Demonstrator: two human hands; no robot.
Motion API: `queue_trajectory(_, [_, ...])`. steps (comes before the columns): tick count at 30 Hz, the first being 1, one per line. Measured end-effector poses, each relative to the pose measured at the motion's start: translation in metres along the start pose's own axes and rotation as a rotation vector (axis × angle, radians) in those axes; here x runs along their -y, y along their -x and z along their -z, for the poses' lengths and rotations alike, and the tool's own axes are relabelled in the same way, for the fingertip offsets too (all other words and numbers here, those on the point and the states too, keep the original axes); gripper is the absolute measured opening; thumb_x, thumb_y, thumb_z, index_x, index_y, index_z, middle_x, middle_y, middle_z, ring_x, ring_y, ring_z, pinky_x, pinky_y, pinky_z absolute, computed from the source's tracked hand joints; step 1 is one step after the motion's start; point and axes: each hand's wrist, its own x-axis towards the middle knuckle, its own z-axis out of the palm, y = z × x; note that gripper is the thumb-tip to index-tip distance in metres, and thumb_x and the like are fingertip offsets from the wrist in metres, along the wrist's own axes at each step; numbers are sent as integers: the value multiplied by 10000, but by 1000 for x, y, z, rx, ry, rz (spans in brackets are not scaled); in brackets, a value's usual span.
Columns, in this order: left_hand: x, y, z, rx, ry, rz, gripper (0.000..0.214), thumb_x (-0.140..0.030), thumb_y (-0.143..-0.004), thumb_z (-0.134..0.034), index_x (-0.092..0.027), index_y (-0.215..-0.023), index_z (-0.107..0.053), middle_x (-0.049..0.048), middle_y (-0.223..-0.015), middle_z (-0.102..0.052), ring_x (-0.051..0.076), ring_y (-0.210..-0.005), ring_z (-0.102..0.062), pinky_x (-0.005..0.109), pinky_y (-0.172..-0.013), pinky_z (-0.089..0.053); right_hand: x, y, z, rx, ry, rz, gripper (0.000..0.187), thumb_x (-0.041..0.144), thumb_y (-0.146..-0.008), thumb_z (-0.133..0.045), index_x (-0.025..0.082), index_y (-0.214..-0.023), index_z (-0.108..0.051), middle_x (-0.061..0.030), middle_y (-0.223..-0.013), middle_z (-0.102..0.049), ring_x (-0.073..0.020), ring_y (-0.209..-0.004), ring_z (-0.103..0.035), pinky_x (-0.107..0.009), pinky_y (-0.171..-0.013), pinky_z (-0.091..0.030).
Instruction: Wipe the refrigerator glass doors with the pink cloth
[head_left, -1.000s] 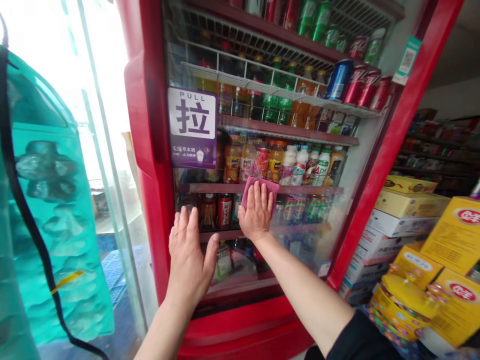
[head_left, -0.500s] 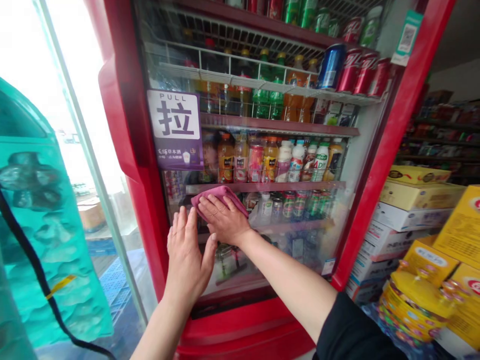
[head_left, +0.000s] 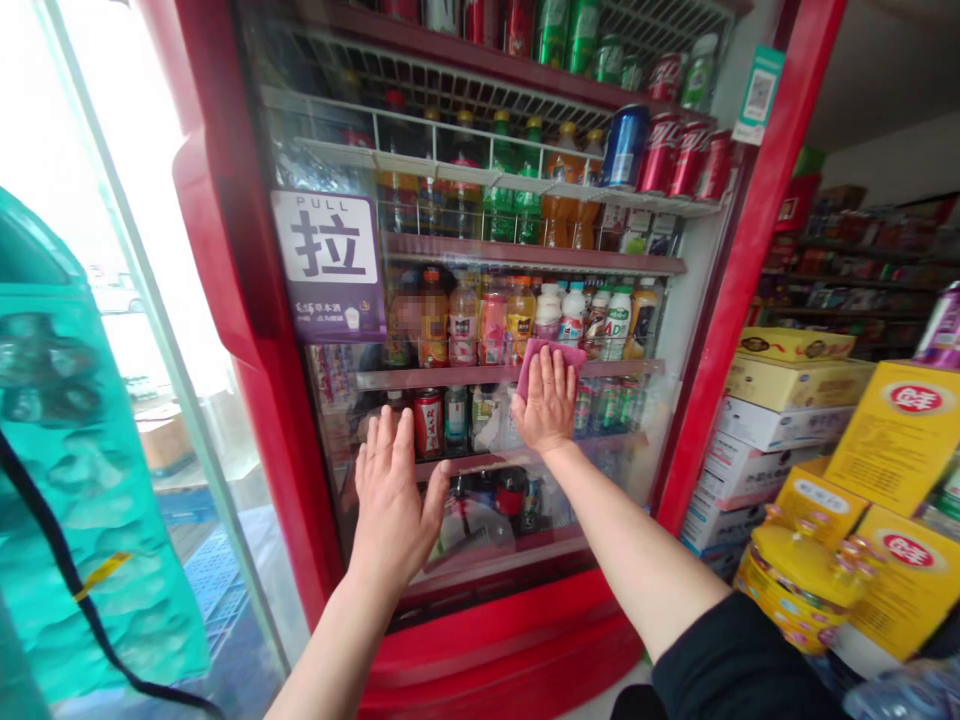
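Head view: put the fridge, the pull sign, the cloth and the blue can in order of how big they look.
1. Fridge
2. Pull sign
3. Cloth and blue can: too alike to rank, as the right hand covers part of the cloth.

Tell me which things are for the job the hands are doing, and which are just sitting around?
For the job:
pink cloth, flat under the right hand
glass door, behind the cloth
left hand, raised; whether it touches the glass, I can't tell

Just around:
yellow boxes
stacked cartons
yellow-lidded tub
drinks behind the glass
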Motion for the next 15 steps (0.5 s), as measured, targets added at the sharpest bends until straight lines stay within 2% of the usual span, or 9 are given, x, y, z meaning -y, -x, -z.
queue_trajectory(3, [0, 2, 6, -15, 7, 30, 809, -451, -1058, -557, -233, -1757, -213, 200, -1824, -228, 410, -1701, -199, 681, -1324, -278, 9, -3, 2, -18, 8, -114, 824, 348, -1009, -560, 38, -1719, -279, -252, -1800, -273, -359, -1714, -115, -652, -1358, -168])
queue_trajectory(6, [-1, 3, 8, -10, 4, 17, 814, -450, -1055, -560, -244, -1759, -207, 194, -1826, -226, 410, -1701, -199, 679, -1325, -276, 42, -5, 3, 4, -25, -146, 795, 318, -1022, -550, 36, -1717, -286, -253, -1805, -257, -373, -1718, -92, -672, -1357, -153])
queue_trajectory(8, [-3, 2, 8, -9, -3, -2, 816, -450, -1056, -558, -241, -1760, -200, 196, -1827, -219, 409, -1701, -197, 678, -1324, -277, 67, -4, 4, 83, -79, -14, 752, 295, -1034, -550, 89, -1719, -316, -210, -1805, -291, -349, -1719, -128, -656, -1369, -136])
queue_trajectory(11, [-6, -2, 4, -7, -7, -29, 825, -457, -1053, -561, -240, -1760, -196, 201, -1827, -214, 415, -1698, -205, 681, -1320, -281, 92, -1, 4, 193, -170, 299, 735, 268, -1038, -567, 203, -1728, -321, -113, -1811, -322, -280, -1714, -191, -594, -1393, -142])
queue_trajectory(15, [-14, -5, -7, 13, -11, -62, 828, -460, -1050, -565, -242, -1759, -198, 198, -1828, -215, 412, -1699, -205, 679, -1323, -276, 91, -2, 0, 219, -222, 543, 726, 278, -1049, -555, 224, -1729, -307, -52, -1810, -332, -232, -1708, -222, -540, -1412, -155])
